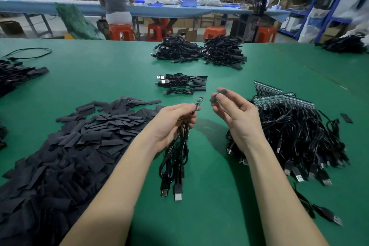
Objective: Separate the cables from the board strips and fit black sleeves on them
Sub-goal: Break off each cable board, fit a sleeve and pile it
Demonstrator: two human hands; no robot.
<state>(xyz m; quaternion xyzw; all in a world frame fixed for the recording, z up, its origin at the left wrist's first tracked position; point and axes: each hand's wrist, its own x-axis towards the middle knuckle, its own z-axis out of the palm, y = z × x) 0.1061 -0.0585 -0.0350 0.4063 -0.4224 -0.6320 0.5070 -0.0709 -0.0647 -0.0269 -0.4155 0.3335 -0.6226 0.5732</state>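
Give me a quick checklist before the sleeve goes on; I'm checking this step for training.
1. Cable held: ok, the left hand grips the cable just below its small board end.
2. Sleeve in hand: ok, the right hand pinches a black sleeve.
3. Board end free: ok, it sticks out above the fingers.
4. Sleeve mouth open: cannot tell.
5. Sleeve aligned with the board end: not ok, they are apart, side by side.

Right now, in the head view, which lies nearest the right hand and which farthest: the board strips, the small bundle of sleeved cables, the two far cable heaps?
From the right hand:
1. Board strips, just right.
2. Small bundle of sleeved cables, ahead, slightly left.
3. Two far cable heaps, farthest, at the table's far edge.
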